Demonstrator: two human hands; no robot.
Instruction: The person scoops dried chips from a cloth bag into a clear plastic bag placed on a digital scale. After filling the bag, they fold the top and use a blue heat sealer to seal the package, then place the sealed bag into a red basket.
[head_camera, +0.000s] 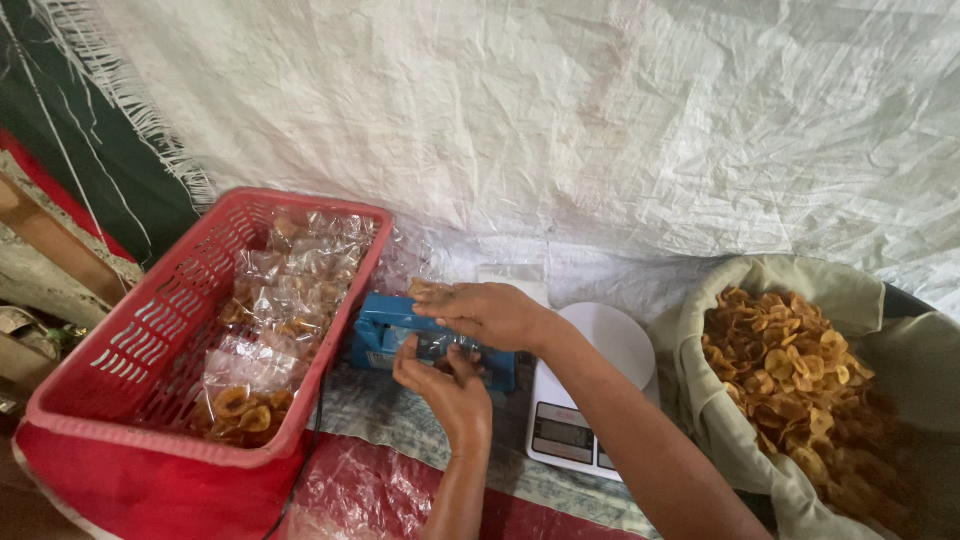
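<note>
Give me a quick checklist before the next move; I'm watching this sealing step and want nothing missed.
1. Right hand flat on top of the blue sealer: ok.
2. Left hand at the sealer's front edge, fingers on a clear bag: ok.
3. Bag mouth straight under the bar: cannot tell, hands hide it.
4. Red basket beside the sealer, with room for more packets: ok.
5. White scale within reach, platform bare: ok.
6. Sack of chips open at the right: ok.

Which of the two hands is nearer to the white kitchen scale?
The right hand. It rests on the blue sealer just left of the white scale; the left hand lies farther left, at the sealer's front.
</note>
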